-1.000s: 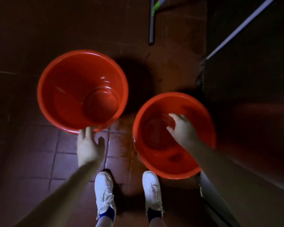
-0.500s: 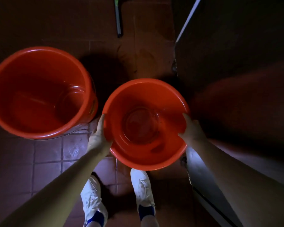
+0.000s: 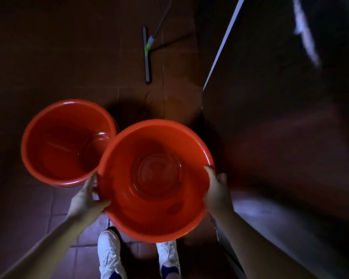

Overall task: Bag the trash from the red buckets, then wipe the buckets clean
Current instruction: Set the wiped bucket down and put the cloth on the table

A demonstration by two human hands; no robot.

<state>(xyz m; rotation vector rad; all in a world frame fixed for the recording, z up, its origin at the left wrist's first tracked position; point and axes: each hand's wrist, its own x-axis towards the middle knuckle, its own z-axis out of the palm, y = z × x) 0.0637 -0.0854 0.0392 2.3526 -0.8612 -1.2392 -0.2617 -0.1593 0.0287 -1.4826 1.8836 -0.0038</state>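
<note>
Right bucket (image 3: 155,178) now lifted off floor, overlapping left bucket (image 3: 67,141); left hand (image 3: 85,200) and right hand (image 3: 218,194) fingers clamped on rim; interior empty, wiping likely next.

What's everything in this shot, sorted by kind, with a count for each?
Red buckets: 2, the held bucket and the floor bucket
Hands: 2, left hand and right hand, both gripping the held bucket's rim
White shoes: 2, left shoe and right shoe
Floor squeegee: 1
Total: 7
</note>
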